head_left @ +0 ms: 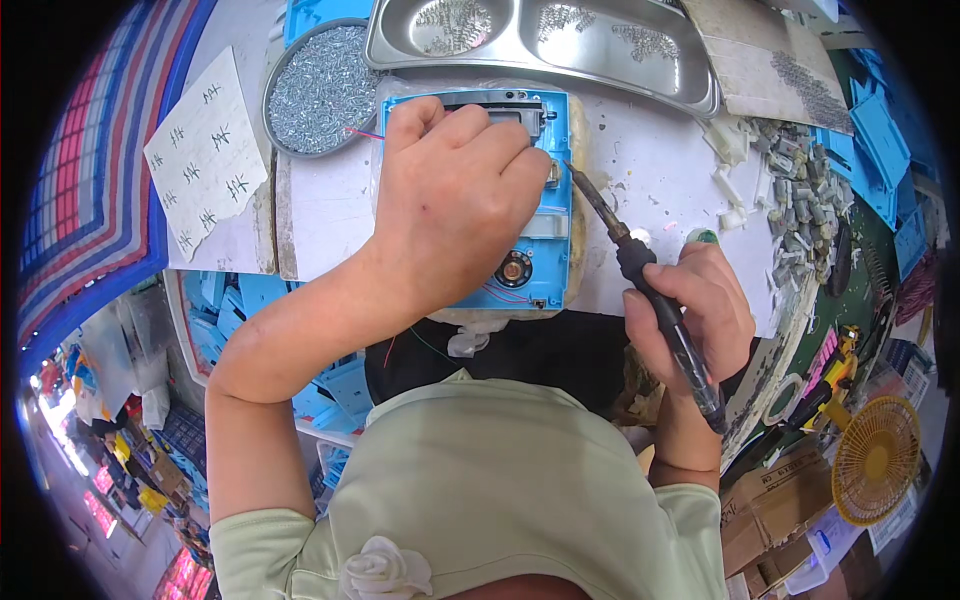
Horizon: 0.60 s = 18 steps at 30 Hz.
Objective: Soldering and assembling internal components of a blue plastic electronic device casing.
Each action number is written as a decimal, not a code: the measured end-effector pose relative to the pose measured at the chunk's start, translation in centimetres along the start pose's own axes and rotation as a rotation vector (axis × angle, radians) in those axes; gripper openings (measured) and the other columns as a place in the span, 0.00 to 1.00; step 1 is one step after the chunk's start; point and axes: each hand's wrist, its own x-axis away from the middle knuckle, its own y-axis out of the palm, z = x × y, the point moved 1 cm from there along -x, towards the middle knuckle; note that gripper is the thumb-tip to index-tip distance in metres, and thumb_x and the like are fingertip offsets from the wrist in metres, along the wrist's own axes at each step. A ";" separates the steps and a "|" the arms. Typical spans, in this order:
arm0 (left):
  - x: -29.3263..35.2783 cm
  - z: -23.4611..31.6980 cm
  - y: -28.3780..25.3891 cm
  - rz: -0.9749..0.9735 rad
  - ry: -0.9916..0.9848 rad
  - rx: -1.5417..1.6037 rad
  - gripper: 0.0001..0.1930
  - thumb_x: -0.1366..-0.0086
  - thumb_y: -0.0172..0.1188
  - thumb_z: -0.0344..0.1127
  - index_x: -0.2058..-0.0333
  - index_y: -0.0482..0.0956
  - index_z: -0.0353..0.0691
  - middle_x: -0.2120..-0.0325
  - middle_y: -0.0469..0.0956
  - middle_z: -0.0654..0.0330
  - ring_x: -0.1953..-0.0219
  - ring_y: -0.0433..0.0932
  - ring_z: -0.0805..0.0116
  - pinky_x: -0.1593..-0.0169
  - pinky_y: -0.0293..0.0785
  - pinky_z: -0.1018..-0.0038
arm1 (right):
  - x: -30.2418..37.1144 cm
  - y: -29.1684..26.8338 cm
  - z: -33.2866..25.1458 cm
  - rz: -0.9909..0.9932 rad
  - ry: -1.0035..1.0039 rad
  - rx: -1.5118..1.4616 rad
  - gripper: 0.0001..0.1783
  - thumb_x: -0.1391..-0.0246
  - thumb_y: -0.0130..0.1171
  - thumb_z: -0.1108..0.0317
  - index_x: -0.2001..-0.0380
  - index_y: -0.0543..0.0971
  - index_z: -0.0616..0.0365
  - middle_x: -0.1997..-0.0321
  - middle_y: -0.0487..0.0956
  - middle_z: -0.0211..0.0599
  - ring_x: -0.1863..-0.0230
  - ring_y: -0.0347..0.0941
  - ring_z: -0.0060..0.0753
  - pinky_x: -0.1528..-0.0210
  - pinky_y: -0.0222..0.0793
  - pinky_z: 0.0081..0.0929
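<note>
A blue plastic casing (pixel 550 268) lies on the table in front of me, with a small round speaker (pixel 513 268) and thin wires near its lower end. My left hand (pixel 455 190) rests over the casing's upper left part, its fingers curled closed. A thin red and blue wire (pixel 364 133) sticks out beside these fingers; what the fingertips grip is hidden. In my right hand (pixel 705 310) is a black-handled soldering iron (pixel 655 285). Its tip points up and left, close to the casing's right edge; whether it touches cannot be told.
Behind the casing stand a round tray of small metal pins (pixel 322 90) and a compartmented steel tray (pixel 620 50) with small parts. Right of it are a board (pixel 765 65) and a pile of small pale parts (pixel 808 200). A marked paper (pixel 207 155) lies left.
</note>
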 end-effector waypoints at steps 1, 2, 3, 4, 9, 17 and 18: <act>0.0 0.0 0.0 0.000 0.002 0.001 0.10 0.47 0.71 0.30 0.66 0.82 0.47 0.71 0.77 0.69 0.66 0.75 0.66 0.53 0.60 0.63 | -0.1 0.1 0.1 -0.001 -0.011 -0.001 0.20 0.60 0.74 0.80 0.60 0.81 0.60 0.80 0.72 0.34 0.80 0.65 0.36 0.76 0.60 0.30; 0.0 0.0 0.0 -0.001 0.004 0.000 0.10 0.47 0.71 0.30 0.66 0.82 0.47 0.71 0.77 0.69 0.66 0.75 0.66 0.53 0.60 0.63 | -0.1 0.1 0.1 -0.001 -0.022 -0.003 0.20 0.60 0.74 0.80 0.60 0.81 0.60 0.80 0.72 0.34 0.80 0.65 0.36 0.76 0.60 0.30; 0.1 -0.1 0.0 -0.001 0.006 -0.001 0.10 0.47 0.71 0.30 0.66 0.82 0.47 0.71 0.77 0.69 0.66 0.76 0.67 0.53 0.60 0.63 | -0.1 0.1 0.1 -0.003 -0.018 0.001 0.20 0.60 0.74 0.79 0.60 0.81 0.60 0.80 0.72 0.34 0.80 0.65 0.36 0.76 0.60 0.30; 0.1 0.0 0.0 -0.003 0.006 0.003 0.10 0.46 0.71 0.30 0.65 0.82 0.47 0.71 0.78 0.69 0.66 0.76 0.67 0.53 0.61 0.63 | 0.0 0.1 0.1 -0.004 -0.013 0.004 0.20 0.59 0.74 0.79 0.60 0.81 0.60 0.80 0.72 0.34 0.80 0.65 0.36 0.76 0.60 0.30; 0.4 -0.1 -1.6 0.169 -0.010 0.128 0.10 0.45 0.73 0.34 0.64 0.83 0.45 0.70 0.79 0.68 0.65 0.77 0.66 0.52 0.62 0.62 | -0.1 -0.2 0.1 0.002 -0.019 0.011 0.19 0.58 0.74 0.79 0.60 0.80 0.62 0.80 0.73 0.36 0.80 0.66 0.37 0.75 0.61 0.30; 2.8 -4.2 -6.7 -0.163 -0.049 -0.127 0.09 0.41 0.70 0.32 0.61 0.86 0.43 0.74 0.76 0.62 0.67 0.74 0.61 0.57 0.66 0.64 | -0.3 -0.7 0.3 0.048 -0.023 0.029 0.18 0.56 0.75 0.78 0.60 0.80 0.64 0.79 0.74 0.37 0.79 0.67 0.37 0.74 0.63 0.31; 2.6 -4.1 -6.8 -0.149 -0.041 -0.085 0.09 0.42 0.71 0.32 0.62 0.86 0.43 0.73 0.77 0.62 0.67 0.75 0.60 0.57 0.68 0.65 | -0.5 -0.6 0.2 0.054 -0.026 0.025 0.17 0.54 0.75 0.77 0.61 0.80 0.64 0.79 0.74 0.37 0.79 0.66 0.36 0.75 0.62 0.30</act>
